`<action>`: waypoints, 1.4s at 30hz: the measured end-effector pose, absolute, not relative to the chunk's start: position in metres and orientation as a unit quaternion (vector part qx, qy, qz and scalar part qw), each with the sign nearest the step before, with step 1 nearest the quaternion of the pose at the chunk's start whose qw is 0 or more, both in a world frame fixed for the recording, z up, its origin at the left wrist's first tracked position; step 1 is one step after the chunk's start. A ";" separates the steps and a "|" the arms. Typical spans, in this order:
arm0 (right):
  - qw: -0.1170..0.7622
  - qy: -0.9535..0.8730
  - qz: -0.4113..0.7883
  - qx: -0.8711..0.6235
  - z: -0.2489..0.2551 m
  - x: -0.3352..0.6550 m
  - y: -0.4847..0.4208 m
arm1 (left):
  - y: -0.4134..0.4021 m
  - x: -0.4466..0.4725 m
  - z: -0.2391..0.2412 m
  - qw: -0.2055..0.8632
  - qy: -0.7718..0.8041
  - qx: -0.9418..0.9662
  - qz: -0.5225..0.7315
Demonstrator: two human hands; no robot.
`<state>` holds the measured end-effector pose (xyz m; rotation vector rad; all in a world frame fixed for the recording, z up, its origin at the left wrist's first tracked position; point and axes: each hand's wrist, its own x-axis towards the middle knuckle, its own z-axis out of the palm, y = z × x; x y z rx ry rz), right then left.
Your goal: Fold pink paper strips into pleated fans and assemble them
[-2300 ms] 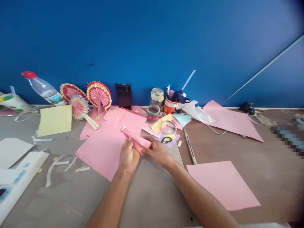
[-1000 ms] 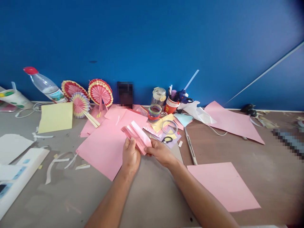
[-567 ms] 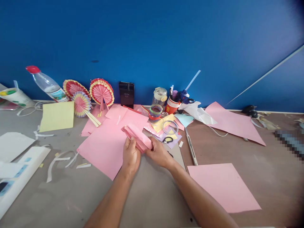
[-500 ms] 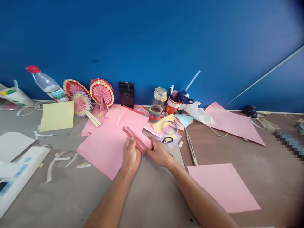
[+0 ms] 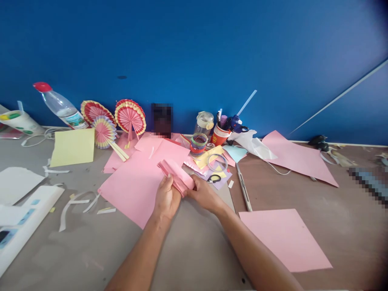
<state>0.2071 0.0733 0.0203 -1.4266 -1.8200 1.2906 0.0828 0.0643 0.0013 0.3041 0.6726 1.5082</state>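
Observation:
A pleated strip of pink paper (image 5: 178, 174) is held between my two hands, a little above the table. My left hand (image 5: 166, 198) grips its left part from below, thumb on top. At the paper's right end, my right hand (image 5: 203, 193) is closed with the fingers pinching it; some fingertips are hidden. Behind the hands lies a large pink sheet (image 5: 133, 186). Finished paper fans (image 5: 130, 119) lean against the blue wall at the back left. A utility knife (image 5: 243, 188) rests right of my right hand, with another pink sheet (image 5: 285, 238) nearer me.
A tilted bottle (image 5: 65, 111), a jar of coloured bands (image 5: 198, 144), a red paper cup of pens (image 5: 220, 135) and a tape ring (image 5: 217, 162) stand or lie toward the back. Paper scraps (image 5: 65, 212) and a white power strip (image 5: 33, 218) are at the left.
The hands and the pleated pink paper have barely shifted; its folds at the left end look slightly more spread. Everything else stays in place.

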 end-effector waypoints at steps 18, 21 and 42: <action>0.317 -0.465 0.723 -0.401 0.007 0.202 0.070 | 0.057 0.087 0.017 0.665 0.319 0.178 0.652; 0.316 -0.456 0.727 -0.404 0.007 0.203 0.070 | 0.057 0.088 0.016 0.667 0.327 0.180 0.645; 0.335 -0.478 0.675 -0.451 0.005 0.201 0.067 | 0.055 0.088 0.014 0.685 0.335 0.207 0.614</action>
